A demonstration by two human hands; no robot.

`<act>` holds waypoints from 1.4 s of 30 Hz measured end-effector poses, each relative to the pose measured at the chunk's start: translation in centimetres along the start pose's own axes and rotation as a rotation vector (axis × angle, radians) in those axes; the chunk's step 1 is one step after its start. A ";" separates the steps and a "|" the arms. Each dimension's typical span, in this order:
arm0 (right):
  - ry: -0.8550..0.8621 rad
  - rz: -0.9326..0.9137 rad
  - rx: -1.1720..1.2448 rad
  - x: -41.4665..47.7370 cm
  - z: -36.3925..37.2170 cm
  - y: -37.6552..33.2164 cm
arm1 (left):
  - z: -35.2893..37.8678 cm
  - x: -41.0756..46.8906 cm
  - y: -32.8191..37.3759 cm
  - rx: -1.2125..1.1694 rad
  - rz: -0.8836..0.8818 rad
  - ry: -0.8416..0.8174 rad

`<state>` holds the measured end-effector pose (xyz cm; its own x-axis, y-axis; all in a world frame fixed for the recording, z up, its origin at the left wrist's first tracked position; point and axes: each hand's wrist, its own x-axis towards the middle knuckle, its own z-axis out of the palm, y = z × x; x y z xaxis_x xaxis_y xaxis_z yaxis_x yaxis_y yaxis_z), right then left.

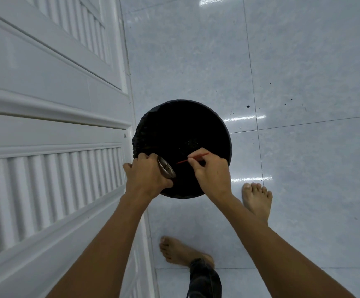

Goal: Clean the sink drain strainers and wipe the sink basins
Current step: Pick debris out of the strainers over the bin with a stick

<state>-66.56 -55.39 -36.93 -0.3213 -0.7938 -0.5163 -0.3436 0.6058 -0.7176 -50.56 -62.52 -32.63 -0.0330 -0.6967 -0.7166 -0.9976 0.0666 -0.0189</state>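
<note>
My left hand (146,176) grips a round metal sink strainer (166,168), tilted on edge over a black-lined trash bin (217,125). My right hand (212,171) pinches a thin red stick (193,158) whose tip points toward the strainer's open face. Both hands hover above the near side of the bin. The inside of the bin is dark, with a few faint specks at the bottom.
White louvered cabinet doors (52,130) stand at the left, close against the bin. The floor (303,61) is glossy pale tile with small dark spots near the bin. My bare feet (257,200) stand just right of and behind the bin.
</note>
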 end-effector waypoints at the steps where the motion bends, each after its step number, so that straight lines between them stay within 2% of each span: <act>1: 0.003 -0.020 0.023 0.0 0.1 -0.1 | 0.0 0.0 -0.2 -0.017 -0.009 -0.002; 5: -0.139 -0.090 0.058 -1.7 1.5 -0.8 | 0.4 0.0 0.3 -0.112 0.001 -0.005; 9: 0.082 0.039 0.041 -0.6 0.0 0.2 | 0.5 0.0 -0.3 -0.182 -0.011 -0.016; 10: 0.068 0.019 0.079 -0.4 -0.3 0.3 | 0.4 0.1 -0.5 -0.194 -0.011 -0.023; 12: -0.081 -0.062 0.128 -0.6 0.0 -0.2 | 0.4 0.3 -0.4 -0.225 0.002 -0.031; 14: -0.144 -0.088 0.077 -1.4 0.8 -0.6 | 0.4 0.3 0.2 -0.262 0.016 -0.038; 18: 0.057 0.032 0.049 -0.3 -0.5 0.1 | 0.3 0.5 0.4 -0.252 0.025 -0.034; 20: 0.059 -0.008 0.085 -0.1 -0.9 0.0 | 0.1 0.8 0.2 -0.228 0.027 -0.034; 23: -0.075 -0.073 0.106 -1.2 0.4 -1.0 | 0.3 0.9 0.6 -0.231 0.071 -0.011; 27: 0.067 0.035 0.088 -0.5 -0.3 -1.3 | 0.4 0.5 0.2 -0.256 0.132 0.066; 32: -0.108 -0.095 0.252 -1.7 -0.3 -2.6 | -0.1 0.2 -0.9 -0.324 0.304 0.233; 34: -0.088 -0.102 0.169 -1.8 -0.6 -2.1 | -0.3 0.0 -1.3 -0.314 0.319 0.269; 38: 0.069 -0.148 0.030 -1.2 -1.1 -2.1 | 0.0 -0.5 -1.7 -0.280 0.299 0.263; 40: 0.024 -0.259 0.032 -1.3 -0.3 -2.8 | 0.0 -0.3 -1.7 -0.241 0.279 0.285; 42: -0.058 -0.279 0.002 -1.7 0.3 -3.0 | 0.1 -0.2 -1.9 -0.197 0.284 0.306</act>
<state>-64.74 -55.88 -34.05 -0.1642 -0.9315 -0.3247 -0.4096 0.3638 -0.8366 -48.69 -62.38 -32.52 -0.2937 -0.8511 -0.4352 -0.9380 0.1689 0.3027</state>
